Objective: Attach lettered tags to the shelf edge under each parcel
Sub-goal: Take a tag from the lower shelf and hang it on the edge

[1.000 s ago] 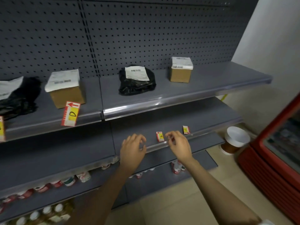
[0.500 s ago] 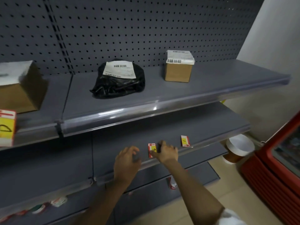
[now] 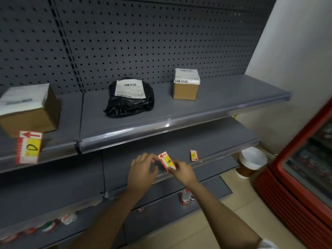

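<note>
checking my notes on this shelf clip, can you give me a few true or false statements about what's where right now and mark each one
1. Both hands hold the E tag. True: the left hand and the right hand pinch it together.
2. The D tag hangs on the upper shelf edge below a cardboard box. True.
3. A tag is already clipped under the black bag parcel. False: that stretch of edge is bare.
4. The F tag is clipped under the small box. False: it lies on the lower shelf.
</note>
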Available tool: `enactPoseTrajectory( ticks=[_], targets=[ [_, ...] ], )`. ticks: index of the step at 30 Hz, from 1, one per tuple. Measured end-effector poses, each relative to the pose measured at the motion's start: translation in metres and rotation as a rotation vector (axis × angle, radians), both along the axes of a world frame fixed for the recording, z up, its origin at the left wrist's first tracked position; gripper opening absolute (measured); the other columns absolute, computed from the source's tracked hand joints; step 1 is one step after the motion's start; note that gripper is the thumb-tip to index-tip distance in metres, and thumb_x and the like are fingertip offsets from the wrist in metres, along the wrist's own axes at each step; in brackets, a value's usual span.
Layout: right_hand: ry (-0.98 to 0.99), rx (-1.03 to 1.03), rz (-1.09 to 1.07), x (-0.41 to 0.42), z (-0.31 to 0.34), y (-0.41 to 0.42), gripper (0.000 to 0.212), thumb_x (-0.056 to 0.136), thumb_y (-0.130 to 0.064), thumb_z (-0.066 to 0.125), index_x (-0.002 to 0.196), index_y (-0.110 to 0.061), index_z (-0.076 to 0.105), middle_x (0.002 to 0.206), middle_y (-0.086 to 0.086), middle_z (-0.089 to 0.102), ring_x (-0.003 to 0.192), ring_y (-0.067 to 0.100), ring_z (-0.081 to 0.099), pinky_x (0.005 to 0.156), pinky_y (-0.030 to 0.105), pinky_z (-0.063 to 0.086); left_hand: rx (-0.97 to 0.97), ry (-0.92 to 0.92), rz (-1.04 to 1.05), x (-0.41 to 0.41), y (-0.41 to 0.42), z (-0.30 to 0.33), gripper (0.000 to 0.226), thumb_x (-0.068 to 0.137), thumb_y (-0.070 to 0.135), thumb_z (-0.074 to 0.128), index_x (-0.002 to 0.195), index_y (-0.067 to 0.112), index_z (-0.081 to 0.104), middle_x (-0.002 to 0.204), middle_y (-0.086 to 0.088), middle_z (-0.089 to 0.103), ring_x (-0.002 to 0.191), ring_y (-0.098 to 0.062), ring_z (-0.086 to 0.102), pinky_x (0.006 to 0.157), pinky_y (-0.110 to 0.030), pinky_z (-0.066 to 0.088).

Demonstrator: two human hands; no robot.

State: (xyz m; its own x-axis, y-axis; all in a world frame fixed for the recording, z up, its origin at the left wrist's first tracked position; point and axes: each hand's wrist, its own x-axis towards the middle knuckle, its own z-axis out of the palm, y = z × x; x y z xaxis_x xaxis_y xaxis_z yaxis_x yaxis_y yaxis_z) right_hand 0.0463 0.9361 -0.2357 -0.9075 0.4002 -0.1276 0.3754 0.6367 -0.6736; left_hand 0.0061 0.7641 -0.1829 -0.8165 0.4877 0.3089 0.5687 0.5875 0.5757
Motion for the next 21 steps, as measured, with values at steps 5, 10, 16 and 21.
enactPoseTrajectory(
  ticks=[5,10,16,21],
  targets=[
    [0.038,-0.109,0.099,0.033,0.057,0.007,0.012,0.080,-0.023,0.071,0.086,-0.015,0.066,0.078,0.001,0.066,0.072,0.012,0.060,0.068,0.032,0.045,0.026,0.113,-0.011,0.023,-0.017,0.042,0.021,0.075,0.013,0.065,0.092,0.024,0.060,0.088,0.003,0.060,0.088,-0.020,0.055,0.077,-0.031,0.035],
    [0.235,-0.313,0.156,0.046,0.107,-0.001,0.022,0.077,0.001,0.071,0.083,-0.019,0.064,0.079,-0.001,0.068,0.065,-0.006,0.062,0.070,0.016,0.051,0.072,0.397,0.078,0.018,-0.052,0.075,0.025,0.074,0.015,0.070,0.094,0.023,0.059,0.093,0.002,0.061,0.087,-0.019,0.053,0.077,-0.027,0.031],
    [0.412,-0.428,0.150,0.026,0.168,-0.031,0.007,0.086,-0.010,0.064,0.090,-0.007,0.069,0.077,0.000,0.069,0.062,0.000,0.060,0.057,0.010,0.045,-0.095,0.469,0.198,-0.011,-0.067,0.104,0.040,0.068,0.021,0.077,0.104,0.021,0.059,0.095,-0.005,0.057,0.089,-0.027,0.051,0.076,-0.033,0.032],
    [0.579,-0.416,0.103,-0.001,0.194,-0.049,0.018,0.085,-0.003,0.064,0.099,-0.011,0.057,0.074,0.002,0.065,0.051,-0.002,0.059,0.044,0.009,0.041,-0.193,0.416,0.171,-0.027,-0.057,0.112,0.043,0.064,0.017,0.081,0.102,0.018,0.059,0.100,-0.008,0.057,0.092,-0.030,0.052,0.078,-0.039,0.039]
  ],
)
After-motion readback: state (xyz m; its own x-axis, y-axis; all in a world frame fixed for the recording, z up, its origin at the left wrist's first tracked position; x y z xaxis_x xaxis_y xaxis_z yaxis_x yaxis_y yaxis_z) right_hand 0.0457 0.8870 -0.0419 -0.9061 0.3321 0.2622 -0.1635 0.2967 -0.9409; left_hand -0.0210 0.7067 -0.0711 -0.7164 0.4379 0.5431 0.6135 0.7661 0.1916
